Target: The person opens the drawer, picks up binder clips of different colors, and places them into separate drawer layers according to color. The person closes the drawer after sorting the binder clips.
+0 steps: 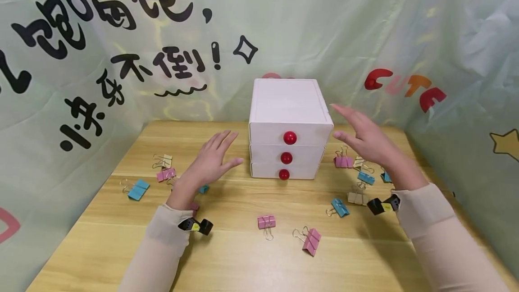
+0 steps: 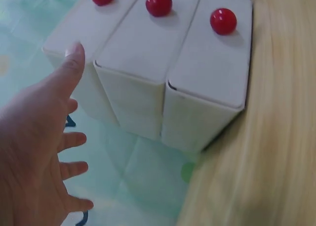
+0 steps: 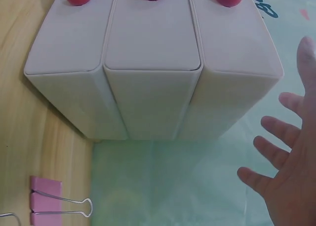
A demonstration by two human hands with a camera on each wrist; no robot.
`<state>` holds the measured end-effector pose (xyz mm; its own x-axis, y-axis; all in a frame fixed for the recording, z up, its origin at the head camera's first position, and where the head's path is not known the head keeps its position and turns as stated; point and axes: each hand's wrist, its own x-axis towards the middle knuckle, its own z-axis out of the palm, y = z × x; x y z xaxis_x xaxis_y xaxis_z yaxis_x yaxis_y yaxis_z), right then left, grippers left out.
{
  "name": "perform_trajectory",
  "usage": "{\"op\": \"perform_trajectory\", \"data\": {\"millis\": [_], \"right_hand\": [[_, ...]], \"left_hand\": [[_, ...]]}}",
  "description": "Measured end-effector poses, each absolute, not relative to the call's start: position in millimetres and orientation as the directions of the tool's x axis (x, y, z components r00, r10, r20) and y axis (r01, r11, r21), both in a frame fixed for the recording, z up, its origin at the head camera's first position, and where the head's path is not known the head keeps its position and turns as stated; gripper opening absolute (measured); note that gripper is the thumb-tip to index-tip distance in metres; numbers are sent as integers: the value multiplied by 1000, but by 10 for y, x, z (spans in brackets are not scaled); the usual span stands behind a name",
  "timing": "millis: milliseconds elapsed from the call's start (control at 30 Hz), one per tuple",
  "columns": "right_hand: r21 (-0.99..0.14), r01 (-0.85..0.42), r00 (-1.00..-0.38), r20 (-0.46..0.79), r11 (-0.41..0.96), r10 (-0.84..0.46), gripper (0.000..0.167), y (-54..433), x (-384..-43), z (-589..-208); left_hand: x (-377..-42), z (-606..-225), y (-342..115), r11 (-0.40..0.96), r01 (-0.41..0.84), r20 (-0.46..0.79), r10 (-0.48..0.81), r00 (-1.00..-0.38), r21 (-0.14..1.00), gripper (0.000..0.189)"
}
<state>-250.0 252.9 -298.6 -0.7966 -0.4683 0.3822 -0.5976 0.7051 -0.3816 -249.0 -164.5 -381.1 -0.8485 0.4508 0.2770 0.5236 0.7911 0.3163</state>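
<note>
A white three-drawer box point(image 1: 291, 102) with a round red knob point(image 1: 289, 137) on each drawer stands at the back of the wooden table. All its drawers look closed. My left hand point(image 1: 208, 159) is raised to the left of the box, fingers spread and thumb pointing at it, holding nothing. On the other side my right hand point(image 1: 365, 136) hovers beside the upper right edge, palm toward the box, also holding nothing. Both wrist views show a gap between the hand and the box walls. A pink binder clip point(image 3: 47, 201) lies below the right hand.
Blue, pink and cream binder clips lie in two loose groups, among them a blue clip point(image 1: 138, 189) at left and a blue clip point(image 1: 339, 207) at right. Two pink clips point(image 1: 266, 222) lie at the front middle. A printed cloth point(image 1: 308, 21) hangs behind the table point(image 1: 227, 256).
</note>
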Motion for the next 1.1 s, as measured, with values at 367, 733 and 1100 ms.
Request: {"op": "perform_trajectory", "data": {"millis": [367, 733, 1100], "right_hand": [[-346, -666, -741, 415, 661, -529, 61, 2381, -2684, -2897], [-357, -692, -719, 415, 627, -557, 54, 2265, -2842, -2902], [-365, -686, -728, 345, 630, -593, 50, 2188, -2927, -2874]], "left_hand": [[-2421, -3680, -1563, 679, 659, 450, 503, -738, 322, 80], [-2413, -3666, -1490, 646, 697, 501, 512, -698, 311, 83], [-2365, -3570, -1407, 573, 785, 635, 522, -570, 233, 74]]}}
